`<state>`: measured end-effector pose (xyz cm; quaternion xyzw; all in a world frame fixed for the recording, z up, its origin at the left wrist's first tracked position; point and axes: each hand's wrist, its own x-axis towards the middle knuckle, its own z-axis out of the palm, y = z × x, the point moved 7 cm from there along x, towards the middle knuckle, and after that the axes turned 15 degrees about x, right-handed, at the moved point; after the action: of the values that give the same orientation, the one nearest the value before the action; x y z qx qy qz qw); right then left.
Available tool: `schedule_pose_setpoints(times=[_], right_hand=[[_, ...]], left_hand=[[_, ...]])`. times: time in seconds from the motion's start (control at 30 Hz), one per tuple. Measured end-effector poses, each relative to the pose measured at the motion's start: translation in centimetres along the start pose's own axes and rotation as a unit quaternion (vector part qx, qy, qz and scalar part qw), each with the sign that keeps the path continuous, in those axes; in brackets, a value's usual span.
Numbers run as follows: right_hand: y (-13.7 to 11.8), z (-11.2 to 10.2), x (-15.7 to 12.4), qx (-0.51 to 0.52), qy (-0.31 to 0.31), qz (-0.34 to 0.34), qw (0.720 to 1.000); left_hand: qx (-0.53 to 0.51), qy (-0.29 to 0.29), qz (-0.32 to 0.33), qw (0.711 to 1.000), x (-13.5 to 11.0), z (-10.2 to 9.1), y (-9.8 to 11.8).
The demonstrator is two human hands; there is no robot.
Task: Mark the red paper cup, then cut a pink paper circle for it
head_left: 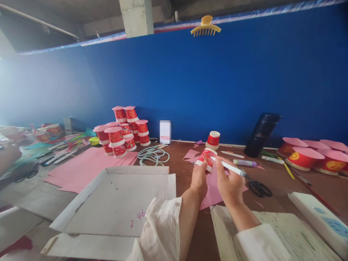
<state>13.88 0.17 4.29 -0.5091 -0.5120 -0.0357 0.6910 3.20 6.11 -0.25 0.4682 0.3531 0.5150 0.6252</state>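
My left hand (199, 179) is closed around a small red paper cup (206, 158), held tilted on its side above a sheet of pink paper (210, 190). My right hand (230, 183) grips a white pen (227, 166) whose tip touches the cup's wall. Both hands hover over the brown table (274, 181), just in front of me.
A stack of red cups with pink lids (122, 130) stands at the back left beside a coiled cable (152, 155). A flattened white box (116, 203) lies near left. Black scissors (257, 186), a glue stick (244, 163), a dark flask (261, 134) and more lidded cups (304, 157) are on the right.
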Motion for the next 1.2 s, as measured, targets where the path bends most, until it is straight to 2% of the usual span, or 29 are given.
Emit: schedule_pose_setpoints(times=[0.2, 0.7, 1.2], right_hand=[[0.1, 0.2, -0.1, -0.006, -0.016, 0.0, 1.0], [0.7, 0.3, -0.2, -0.003, -0.015, 0.002, 1.0], [0.2, 0.2, 0.1, 0.043, -0.019, 0.022, 0.999]], left_hand=[[0.023, 0.003, 0.021, 0.999, -0.3, 0.0, 0.8], [-0.003, 0.027, 0.0, 1.0, 0.0, -0.1, 0.0], [0.065, 0.019, -0.007, 0.998, -0.1, 0.2, 0.0]])
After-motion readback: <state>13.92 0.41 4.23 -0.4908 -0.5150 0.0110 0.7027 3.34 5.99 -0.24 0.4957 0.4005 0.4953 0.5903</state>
